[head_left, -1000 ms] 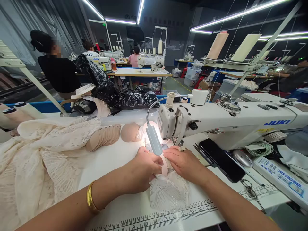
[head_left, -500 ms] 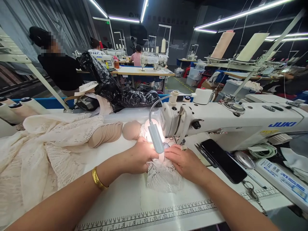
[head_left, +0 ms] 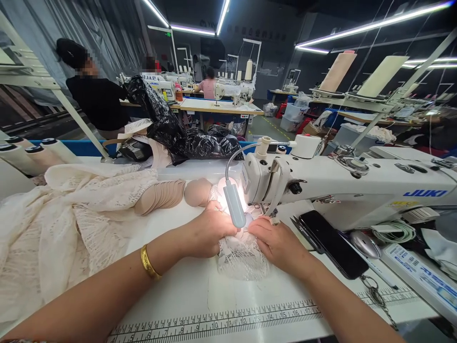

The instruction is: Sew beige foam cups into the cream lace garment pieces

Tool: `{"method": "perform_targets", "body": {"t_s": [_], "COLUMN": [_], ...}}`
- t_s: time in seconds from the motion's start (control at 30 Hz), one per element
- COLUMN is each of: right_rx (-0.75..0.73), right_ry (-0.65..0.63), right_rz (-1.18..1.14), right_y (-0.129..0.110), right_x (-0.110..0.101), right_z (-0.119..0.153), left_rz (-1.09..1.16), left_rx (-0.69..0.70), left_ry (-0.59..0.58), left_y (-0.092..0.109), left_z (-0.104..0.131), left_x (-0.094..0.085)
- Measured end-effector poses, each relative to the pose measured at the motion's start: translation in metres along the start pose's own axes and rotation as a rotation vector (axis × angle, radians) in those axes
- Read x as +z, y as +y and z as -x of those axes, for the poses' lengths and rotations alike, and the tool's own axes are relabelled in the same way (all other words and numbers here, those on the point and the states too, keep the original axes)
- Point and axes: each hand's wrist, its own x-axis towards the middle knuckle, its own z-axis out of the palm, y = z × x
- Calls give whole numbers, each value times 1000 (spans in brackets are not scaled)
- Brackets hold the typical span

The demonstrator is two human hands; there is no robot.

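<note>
At frame centre I see the left hand (head_left: 206,232) pinching lace fabric (head_left: 243,262) by the sewing machine (head_left: 346,176), the right hand (head_left: 283,242) laid there, grip unclear, apparently aligning it, which calls for steady guiding.

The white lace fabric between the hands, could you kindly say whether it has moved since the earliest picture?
Yes; the white lace fabric has moved away from the black-marked table ruler, towards the white sewing machine.
</note>
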Motion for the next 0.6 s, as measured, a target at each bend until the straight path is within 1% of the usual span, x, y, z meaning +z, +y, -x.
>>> {"method": "perform_targets", "body": {"t_s": [0.1,0.2,0.27,0.37,0.5,0.6], "right_rx": [28,32,49,84,109,108], "right_ry": [31,98,142,181,179,201], "right_rz": [74,114,104,48,0,-18], "right_y": [2,1,-2,-5,-4,-2], "right_x": [-2,-8,-13,-16,-14,-10], "right_z": [1,-1,-4,-8,-9,-8], "left_rz": [24,46,46,49,88,44], "left_rx": [-22,-66,-85,-78,-63,-43], "left_ry": [-22,-36,-27,4,33,41], "left_y": [-2,-5,-7,-9,-9,-8], "left_z": [-1,-1,-2,-3,-3,-2], "left_x": [-2,-2,-1,1,3,5]}}
